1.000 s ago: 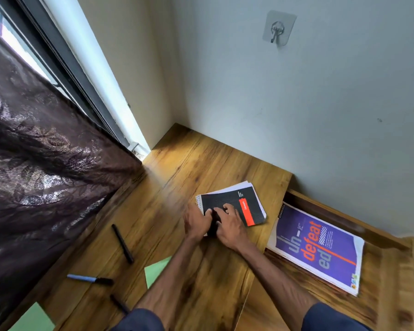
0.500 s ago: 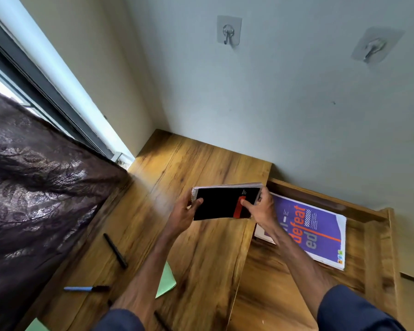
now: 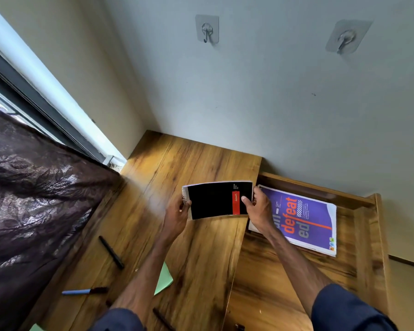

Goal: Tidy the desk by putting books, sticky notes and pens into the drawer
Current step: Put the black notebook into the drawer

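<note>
A black spiral notebook point(image 3: 213, 200) with a red label is held above the wooden desk point(image 3: 177, 163), near its right edge. My left hand point(image 3: 177, 215) grips its spiral end and my right hand point(image 3: 257, 207) grips its other end. In the open drawer point(image 3: 359, 225) to the right lies a purple book point(image 3: 306, 218). On the desk lie a black pen point(image 3: 111, 252), a blue pen point(image 3: 84, 291), another black pen point(image 3: 163, 318) near the bottom and a green sticky note point(image 3: 164, 279), partly hidden by my left arm.
A dark patterned curtain point(image 3: 34, 199) hangs along the desk's left side below a window. Two wall hooks point(image 3: 206, 29) are stuck on the grey wall behind. A second green note point(image 3: 35, 328) shows at the bottom left edge.
Both hands lifted the black notebook off the desk and carried it right, toward the drawer. The view tilted up and to the right.
</note>
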Demonstrator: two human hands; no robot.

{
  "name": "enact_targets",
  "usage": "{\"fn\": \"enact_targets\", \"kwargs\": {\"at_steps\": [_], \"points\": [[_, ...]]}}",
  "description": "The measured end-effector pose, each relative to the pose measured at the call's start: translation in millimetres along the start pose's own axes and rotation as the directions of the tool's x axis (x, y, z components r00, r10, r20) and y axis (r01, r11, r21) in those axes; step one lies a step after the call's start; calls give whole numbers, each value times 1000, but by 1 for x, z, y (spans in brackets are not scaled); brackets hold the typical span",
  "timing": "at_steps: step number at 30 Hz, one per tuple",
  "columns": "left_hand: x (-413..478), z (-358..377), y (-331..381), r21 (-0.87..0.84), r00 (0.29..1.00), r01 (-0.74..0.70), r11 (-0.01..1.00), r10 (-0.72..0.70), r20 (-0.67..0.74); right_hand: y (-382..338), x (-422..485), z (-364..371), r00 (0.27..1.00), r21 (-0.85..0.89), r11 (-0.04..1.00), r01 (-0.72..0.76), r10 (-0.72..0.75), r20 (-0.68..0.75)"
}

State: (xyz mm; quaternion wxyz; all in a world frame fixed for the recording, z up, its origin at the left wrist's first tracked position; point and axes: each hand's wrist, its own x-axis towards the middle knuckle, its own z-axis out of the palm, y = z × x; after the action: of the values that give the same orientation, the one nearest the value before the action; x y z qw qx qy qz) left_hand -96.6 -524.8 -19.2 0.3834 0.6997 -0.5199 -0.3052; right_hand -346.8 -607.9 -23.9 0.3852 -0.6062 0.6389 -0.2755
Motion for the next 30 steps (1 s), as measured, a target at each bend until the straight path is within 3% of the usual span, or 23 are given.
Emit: {"fn": "enact_targets", "kwargs": {"at_steps": [5, 12, 16, 19, 21, 24, 30], "points": [[5, 28, 26, 16, 999, 39, 999, -39, 4, 22, -10, -32, 996, 115, 990, -86, 89, -21], [-29, 116, 76, -127, 980, 27, 991, -1, 198, 107, -46, -98, 904, 121, 920, -372, 389, -178], [-57, 173, 84, 40, 925, 62, 997, -73, 374, 156, -73, -128, 821, 164, 835, -525, 548, -162], [-77, 199, 76, 273, 829, 62, 960, -202, 521, 179, -91, -136, 778, 164, 784, -598, 618, -117], [-86, 211, 71, 331, 762, 116, 936, -298, 575, 186, -98, -138, 756, 162, 758, -632, 649, -84], [-94, 221, 62, 397, 680, 192, 897, -414, 605, 192, -104, -136, 726, 86, 728, -680, 685, -57], [-93, 228, 54, 526, 626, 220, 821, -532, 569, 190, -108, -129, 701, -44, 700, -712, 713, 10]]}}
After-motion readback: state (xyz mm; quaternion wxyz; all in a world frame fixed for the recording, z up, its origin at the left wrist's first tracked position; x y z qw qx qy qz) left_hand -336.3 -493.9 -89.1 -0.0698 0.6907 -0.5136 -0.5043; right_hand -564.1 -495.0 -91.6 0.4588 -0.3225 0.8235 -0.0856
